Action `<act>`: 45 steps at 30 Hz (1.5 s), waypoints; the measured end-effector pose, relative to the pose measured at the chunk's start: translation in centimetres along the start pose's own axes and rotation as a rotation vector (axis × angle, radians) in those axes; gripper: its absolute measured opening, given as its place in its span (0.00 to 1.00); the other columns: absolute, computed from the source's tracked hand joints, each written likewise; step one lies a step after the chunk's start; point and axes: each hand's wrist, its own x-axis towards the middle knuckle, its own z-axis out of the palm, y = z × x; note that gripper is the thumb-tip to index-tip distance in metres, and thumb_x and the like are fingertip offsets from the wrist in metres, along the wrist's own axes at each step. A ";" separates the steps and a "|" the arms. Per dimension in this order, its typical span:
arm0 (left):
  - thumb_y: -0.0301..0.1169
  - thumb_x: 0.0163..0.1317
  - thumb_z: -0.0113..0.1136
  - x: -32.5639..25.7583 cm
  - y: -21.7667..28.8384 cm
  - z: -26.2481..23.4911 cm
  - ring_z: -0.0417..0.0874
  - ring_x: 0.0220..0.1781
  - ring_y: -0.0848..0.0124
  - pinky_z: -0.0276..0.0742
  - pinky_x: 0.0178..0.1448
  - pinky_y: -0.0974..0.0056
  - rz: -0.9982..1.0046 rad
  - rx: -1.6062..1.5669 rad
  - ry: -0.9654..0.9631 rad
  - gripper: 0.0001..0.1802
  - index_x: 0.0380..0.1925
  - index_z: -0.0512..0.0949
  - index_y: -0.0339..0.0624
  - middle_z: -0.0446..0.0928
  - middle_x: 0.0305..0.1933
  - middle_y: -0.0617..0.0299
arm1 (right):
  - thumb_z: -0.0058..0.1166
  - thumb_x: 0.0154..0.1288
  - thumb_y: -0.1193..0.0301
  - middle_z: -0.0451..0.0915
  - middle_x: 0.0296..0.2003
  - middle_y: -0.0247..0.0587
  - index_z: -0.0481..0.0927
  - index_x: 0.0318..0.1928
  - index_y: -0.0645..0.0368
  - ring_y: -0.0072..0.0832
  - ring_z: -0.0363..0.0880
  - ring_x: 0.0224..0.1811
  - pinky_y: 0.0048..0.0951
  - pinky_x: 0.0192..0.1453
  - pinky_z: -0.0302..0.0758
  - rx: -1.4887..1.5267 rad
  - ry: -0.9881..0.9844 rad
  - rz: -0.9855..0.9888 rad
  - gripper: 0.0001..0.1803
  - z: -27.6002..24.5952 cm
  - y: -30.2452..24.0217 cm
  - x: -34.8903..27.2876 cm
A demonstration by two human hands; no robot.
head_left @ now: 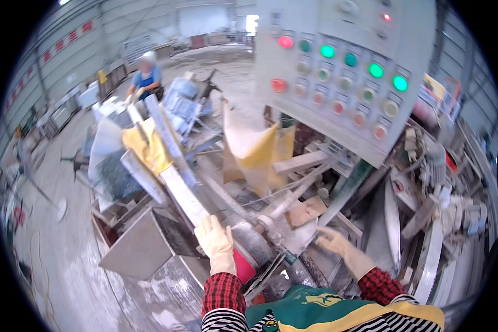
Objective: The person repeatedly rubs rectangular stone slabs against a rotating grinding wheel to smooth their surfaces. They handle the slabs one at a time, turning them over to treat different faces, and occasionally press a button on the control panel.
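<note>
My left hand [214,242], in a cream glove, rests on the near end of a long pale stone-like strip [183,195]. Its fingers lie stretched forward and are not wrapped round the strip. A red round part [243,266] sits just beside that wrist. My right hand [340,249], gloved the same way, hovers at the right over the machine frame with its fingers extended and nothing in them. Nearest to it is a brown wooden block [306,211]. Whether the right fingertips touch the frame, I cannot tell.
A grey control box [337,130] with lit buttons hangs ahead at the right. Yellow cloth [149,146] drapes over the strips, and a stained sheet [249,149] hangs mid-view. Another person [145,80] works at the far left. Machinery [434,166] crowds the right.
</note>
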 end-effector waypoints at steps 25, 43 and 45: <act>0.38 0.46 0.76 -7.6 0.8 -1.7 0.75 0.66 0.44 0.71 0.71 0.50 -0.084 -0.146 -0.239 0.39 0.61 0.74 0.40 0.73 0.64 0.39 | 0.53 0.73 0.63 0.85 0.37 0.49 0.77 0.59 0.57 0.37 0.84 0.29 0.39 0.35 0.83 0.897 0.435 0.938 0.19 10.0 21.0 -27.2; 0.33 0.59 0.71 -8.9 22.2 -2.0 0.62 0.78 0.51 0.54 0.80 0.55 0.868 -0.516 -0.813 0.42 0.72 0.64 0.38 0.63 0.75 0.43 | 0.53 0.66 0.82 0.64 0.73 0.45 0.54 0.77 0.63 0.32 0.58 0.77 0.35 0.79 0.56 0.891 1.190 0.059 0.41 -2.0 0.8 -24.0; 0.29 0.61 0.69 -2.8 14.6 2.8 0.68 0.72 0.47 0.60 0.76 0.48 0.716 -0.487 -0.766 0.35 0.69 0.68 0.36 0.67 0.72 0.40 | 0.52 0.63 0.84 0.68 0.69 0.49 0.51 0.78 0.61 0.35 0.67 0.72 0.35 0.73 0.68 0.779 1.563 0.148 0.44 -2.0 6.4 -28.5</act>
